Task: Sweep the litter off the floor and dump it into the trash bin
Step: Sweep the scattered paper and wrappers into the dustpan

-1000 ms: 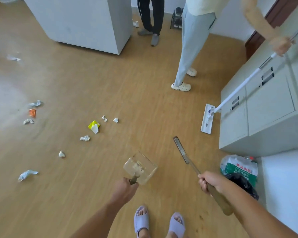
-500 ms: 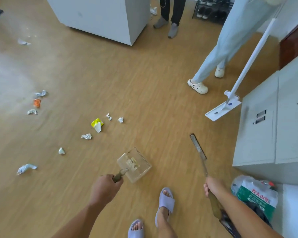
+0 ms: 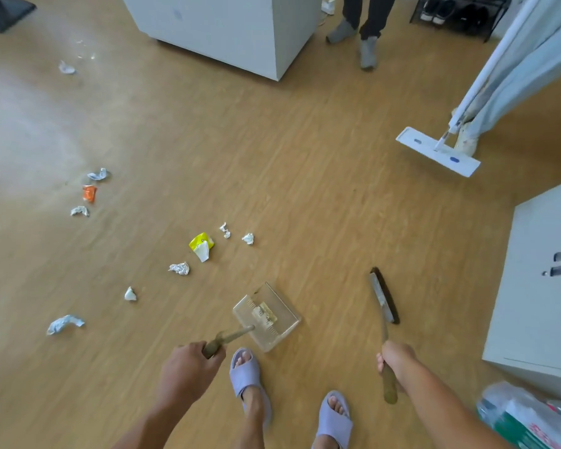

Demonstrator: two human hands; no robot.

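Note:
My left hand point(image 3: 188, 367) grips the handle of a clear plastic dustpan point(image 3: 268, 315) held low over the wood floor in front of my feet. My right hand point(image 3: 395, 359) grips the wooden handle of a hand brush point(image 3: 382, 296), its bristles pointing away from me. Litter lies scattered to the left: a yellow wrapper point(image 3: 202, 245), crumpled white paper point(image 3: 179, 268), small scraps point(image 3: 248, 238), a white wad point(image 3: 130, 294), a bluish wad point(image 3: 65, 324) and an orange wrapper point(image 3: 89, 193). A plastic trash bag point(image 3: 528, 416) shows at the bottom right corner.
A white cabinet point(image 3: 544, 286) stands at the right and a white block point(image 3: 227, 27) at the top. One person pushes a flat white mop point(image 3: 438, 150) at the upper right. Another person's feet point(image 3: 366, 47) stand at the top. A shoe rack point(image 3: 457, 11) is behind.
I have stepped forward and turned left, so the litter is nearer. The dustpan and brush have dropped closer to the floor. The mop head has moved onto the floor, away from the cabinet.

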